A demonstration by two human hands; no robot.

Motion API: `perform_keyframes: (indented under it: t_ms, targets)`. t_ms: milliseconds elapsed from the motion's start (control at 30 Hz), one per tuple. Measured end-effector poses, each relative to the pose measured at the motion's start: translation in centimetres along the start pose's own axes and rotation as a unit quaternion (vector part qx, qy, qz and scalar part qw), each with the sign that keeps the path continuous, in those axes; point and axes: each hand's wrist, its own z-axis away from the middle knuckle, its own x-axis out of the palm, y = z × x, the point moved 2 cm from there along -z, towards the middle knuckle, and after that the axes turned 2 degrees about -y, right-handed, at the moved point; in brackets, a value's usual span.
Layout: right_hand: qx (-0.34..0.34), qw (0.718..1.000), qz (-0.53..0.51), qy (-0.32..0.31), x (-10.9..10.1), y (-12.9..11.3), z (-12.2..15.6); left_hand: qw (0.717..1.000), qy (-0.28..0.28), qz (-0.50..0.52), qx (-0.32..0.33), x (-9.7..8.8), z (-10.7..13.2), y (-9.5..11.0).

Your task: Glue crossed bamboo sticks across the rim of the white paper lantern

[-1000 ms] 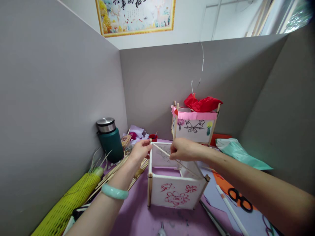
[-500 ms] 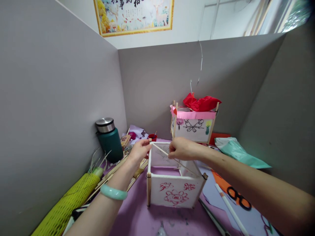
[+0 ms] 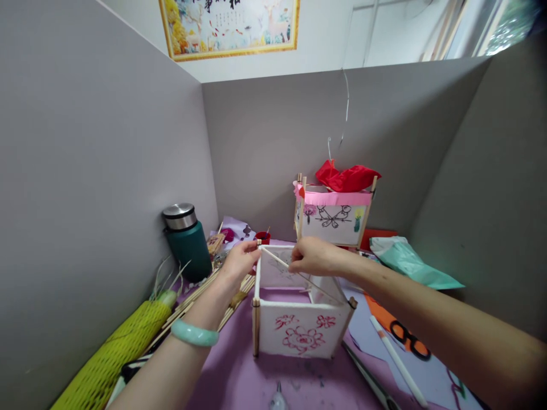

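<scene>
A box-shaped lantern frame [image 3: 273,333] of wooden sticks with white panels stands on the purple tabletop, its top open. Red flowers are drawn on its front panel. My left hand [image 3: 240,263] is closed on the far left corner post. Diagonally across the open top, from that corner to the near right one, runs a thin wooden stick [image 3: 276,258]. Above the middle of the frame, my right hand [image 3: 315,256] pinches this stick; its fingertips are partly hidden. Dark bindings show at the near corner posts.
Behind stands a finished-looking lantern [image 3: 337,225] with red cloth on top. At left are a green thermos [image 3: 190,247], bundled sticks [image 3: 188,307] and a yellow-netted roll [image 3: 115,353]. Scissors [image 3: 410,340], a white pen [image 3: 397,360] and a teal bag [image 3: 412,265] lie at right. A glue-like nozzle [image 3: 278,396] is in front.
The whole view has shifted slightly. Both hands keep their places on the lantern frame and the stick, with hardly any movement.
</scene>
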Motion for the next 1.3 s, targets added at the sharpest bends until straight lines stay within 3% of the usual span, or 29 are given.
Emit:
perform_keyframes:
  t_ms: [167, 367, 467, 633, 767, 867, 1300]
  targets:
    - [0.007, 0.999, -0.029, 0.015, -0.7, 0.2, 0.7, 1.0, -0.003, -0.004, 0.001, 0.0, 0.0, 0.0]
    - [-0.014, 0.971, -0.158, 0.176, -2.6, 1.7, 6.3, 1.0, -0.005, -0.002, 0.002, -0.2, -0.4, -0.4]
    - [0.024, 0.944, -0.236, 0.23, -1.3, 3.3, 9.9, 1.0, -0.006, -0.001, 0.0, -0.3, -0.4, -0.5]
    - [0.057, 0.91, -0.316, 0.263, 3.6, 5.3, 13.4, 1.0, -0.008, -0.001, 0.002, -0.3, -0.2, -0.3]
    - [0.039, 0.904, -0.33, 0.268, 7.2, 4.8, 13.4, 1.0, -0.004, -0.001, 0.003, -0.3, 0.0, -0.2]
    - [0.035, 0.902, -0.327, 0.28, 8.5, 4.2, 13.0, 1.0, -0.004, 0.001, 0.005, -0.2, 0.1, -0.2]
    - [0.035, 0.892, -0.319, 0.319, 8.9, 3.0, 12.9, 1.0, 0.008, -0.017, 0.005, -0.2, 0.3, 0.0]
